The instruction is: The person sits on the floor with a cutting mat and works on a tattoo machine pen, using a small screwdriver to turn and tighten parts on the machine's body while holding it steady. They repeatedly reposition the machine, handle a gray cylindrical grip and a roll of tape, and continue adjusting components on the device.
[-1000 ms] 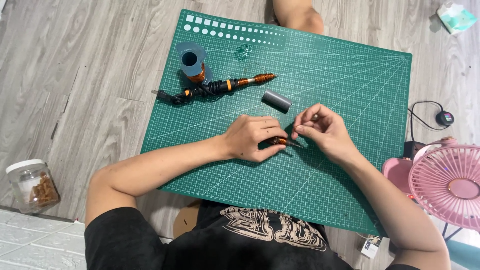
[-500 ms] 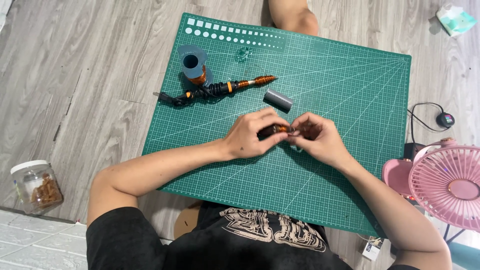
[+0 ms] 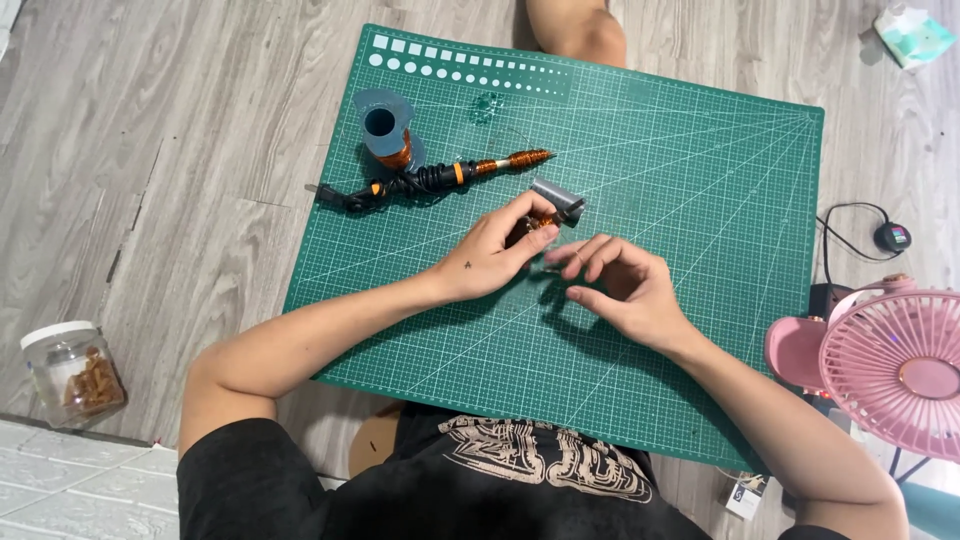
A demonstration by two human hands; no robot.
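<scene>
My left hand (image 3: pixel 488 255) pinches a small copper-coloured piece (image 3: pixel 541 222) between thumb and fingers, right beside a short grey cylinder (image 3: pixel 558 198) lying on the green cutting mat (image 3: pixel 700 180). My right hand (image 3: pixel 625 290) hovers just right of it and a little nearer to me. Its fingers are loosely curled and apart, and I see nothing clearly held in them. An orange and black pen-shaped tool (image 3: pixel 450 175) with a black cord lies further back, next to an upright spool of copper wire (image 3: pixel 385 130).
A small clear object (image 3: pixel 487 105) sits near the mat's far edge, with a bare knee (image 3: pixel 580 30) behind it. A pink fan (image 3: pixel 890 365) and a black cable with a small device (image 3: pixel 890 237) are at the right. A glass jar (image 3: pixel 72 372) stands at the left on the wooden floor.
My hands moved up the mat toward the grey cylinder. The right hand has come off the copper piece that both hands pinched and now sits apart from the left.
</scene>
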